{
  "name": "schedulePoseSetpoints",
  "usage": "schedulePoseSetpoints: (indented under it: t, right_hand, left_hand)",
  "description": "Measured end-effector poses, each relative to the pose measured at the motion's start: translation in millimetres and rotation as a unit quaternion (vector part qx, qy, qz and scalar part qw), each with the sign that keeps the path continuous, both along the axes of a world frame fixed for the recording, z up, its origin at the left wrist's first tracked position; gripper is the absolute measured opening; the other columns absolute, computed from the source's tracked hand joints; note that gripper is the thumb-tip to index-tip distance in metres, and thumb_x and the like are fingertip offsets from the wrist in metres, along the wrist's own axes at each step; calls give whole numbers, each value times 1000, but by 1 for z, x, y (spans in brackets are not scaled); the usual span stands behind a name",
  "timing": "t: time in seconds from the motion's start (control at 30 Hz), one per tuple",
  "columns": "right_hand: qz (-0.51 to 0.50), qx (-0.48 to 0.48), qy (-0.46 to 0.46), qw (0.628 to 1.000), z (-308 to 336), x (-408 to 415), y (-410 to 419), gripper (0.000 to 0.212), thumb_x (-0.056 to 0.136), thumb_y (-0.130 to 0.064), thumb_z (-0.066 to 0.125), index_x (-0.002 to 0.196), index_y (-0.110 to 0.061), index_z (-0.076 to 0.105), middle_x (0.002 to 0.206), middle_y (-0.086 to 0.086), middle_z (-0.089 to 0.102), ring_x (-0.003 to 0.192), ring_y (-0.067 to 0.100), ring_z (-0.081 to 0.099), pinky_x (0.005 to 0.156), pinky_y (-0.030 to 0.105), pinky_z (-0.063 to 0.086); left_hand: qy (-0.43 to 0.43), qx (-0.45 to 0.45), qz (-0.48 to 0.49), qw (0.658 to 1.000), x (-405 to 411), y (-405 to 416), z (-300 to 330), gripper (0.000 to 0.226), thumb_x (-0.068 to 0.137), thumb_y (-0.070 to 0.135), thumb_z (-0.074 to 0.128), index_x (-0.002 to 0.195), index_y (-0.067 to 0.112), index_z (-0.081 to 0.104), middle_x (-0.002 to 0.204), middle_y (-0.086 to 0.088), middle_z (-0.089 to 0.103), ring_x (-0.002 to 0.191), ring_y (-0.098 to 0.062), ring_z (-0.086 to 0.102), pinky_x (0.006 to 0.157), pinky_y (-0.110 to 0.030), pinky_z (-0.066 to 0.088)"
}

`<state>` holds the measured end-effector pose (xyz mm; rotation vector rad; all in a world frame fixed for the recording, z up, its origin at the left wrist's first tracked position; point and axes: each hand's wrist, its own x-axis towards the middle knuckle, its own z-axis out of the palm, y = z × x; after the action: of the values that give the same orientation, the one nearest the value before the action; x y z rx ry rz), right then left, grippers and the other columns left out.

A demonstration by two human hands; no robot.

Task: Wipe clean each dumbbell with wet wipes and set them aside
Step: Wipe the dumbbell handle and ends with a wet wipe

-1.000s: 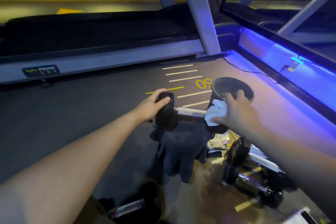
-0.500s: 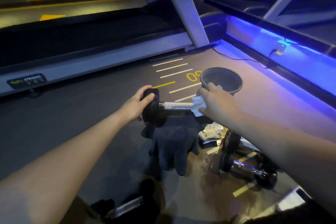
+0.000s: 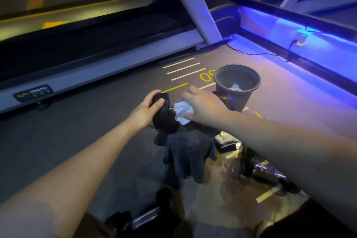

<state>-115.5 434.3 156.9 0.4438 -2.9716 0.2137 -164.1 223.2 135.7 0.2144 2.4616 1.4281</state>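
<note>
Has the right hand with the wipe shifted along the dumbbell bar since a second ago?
Yes. The right hand and wipe slid from the bucket-side end toward the weight head gripped by the left hand.

I see a treadmill (image 3: 100, 63) running across the far side of the dark floor (image 3: 58, 141), its grey side rail carrying a label that reads STRONG (image 3: 32, 92). White and yellow lines (image 3: 181, 71) are painted on the floor near it. A black bin (image 3: 237, 83) stands upright just beyond them, with a crumpled white scrap inside. A dark glove (image 3: 190, 152) lies in front of me. To the right I see a blue light strip (image 3: 289, 31) and a thin black cable (image 3: 257, 53).
</note>
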Motion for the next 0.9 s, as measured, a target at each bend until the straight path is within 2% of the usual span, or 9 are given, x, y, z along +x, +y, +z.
schedulePoseSetpoints:
  t: [0.13, 0.23, 0.3, 0.43, 0.53, 0.63, 0.77, 0.83, 0.9]
  right_hand:
    - [-1, -28, -24, 999, -6, -17, -14, 46, 81, -32, 71, 122, -23, 54, 113, 5, 49, 105, 31, 57, 70, 33, 34]
    - [-4, -58, -29, 998, -12, -28, -22, 49, 80, -26, 67, 126, -23, 51, 118, 5, 52, 111, 31, 56, 79, 37, 43]
    - [-10, -81, -30, 996, -15, -32, -25, 53, 78, -24, 70, 126, -21, 47, 119, 6, 53, 112, 30, 55, 81, 38, 44]
    - [-39, -85, 4, 996, -16, -34, -25, 52, 72, -26, 79, 111, -13, 48, 111, 8, 52, 101, 33, 56, 70, 37, 36]
    - [-38, -76, 10, 996, -19, -33, -21, 44, 73, -33, 79, 105, -14, 55, 107, 7, 53, 101, 32, 55, 75, 39, 40]
    - [-45, -130, -3, 990, -25, -29, -20, 43, 76, -33, 78, 107, -16, 53, 108, 3, 56, 100, 26, 55, 75, 37, 41]
    - [-53, -185, 3, 981, -26, -24, -18, 32, 79, -27, 74, 95, -19, 47, 92, -4, 55, 86, 25, 55, 68, 36, 39]
    - [-46, -169, -8, 984, -26, -22, -16, 25, 82, -26, 72, 98, -18, 55, 96, -3, 61, 92, 25, 58, 71, 34, 40]
    - [-34, -145, -30, 988, -26, -20, -16, 31, 84, -28, 71, 112, -19, 61, 111, -1, 65, 105, 24, 59, 78, 32, 40]
  left_hand:
    - [-5, 3, 0, 1000, 2, -1, 1, 39, 102, 42, 49, 140, 43, 43, 129, 1, 58, 104, -28, 66, 71, -47, 60]
    - [-1, -6, -4, 1000, 1, -1, 1, 39, 102, 42, 48, 141, 43, 42, 127, 1, 59, 104, -28, 66, 72, -49, 60]
    - [2, -12, -7, 1000, 1, -2, 1, 38, 102, 42, 48, 140, 44, 42, 125, 3, 60, 104, -27, 66, 72, -50, 60]
    - [2, -12, -8, 1000, 1, -2, 1, 37, 102, 44, 48, 139, 46, 43, 123, 3, 61, 105, -27, 66, 74, -53, 61]
    - [-5, -3, -8, 1000, 1, -2, 1, 38, 102, 43, 48, 140, 45, 43, 123, 3, 61, 105, -27, 67, 74, -52, 60]
    - [-6, -1, -8, 1000, 2, -1, 2, 38, 102, 43, 49, 139, 45, 43, 126, 3, 61, 105, -28, 67, 75, -53, 61]
    - [-6, -4, -8, 1000, 4, -1, 4, 38, 102, 44, 49, 139, 45, 43, 126, 2, 61, 106, -27, 66, 76, -56, 60]
    - [-4, -3, -8, 1000, 5, -1, 4, 39, 102, 43, 48, 141, 44, 42, 125, 1, 61, 105, -28, 67, 75, -53, 61]
    - [-2, -5, -10, 1000, 6, -1, 4, 39, 103, 42, 47, 141, 43, 42, 124, 0, 61, 104, -28, 67, 74, -51, 61]
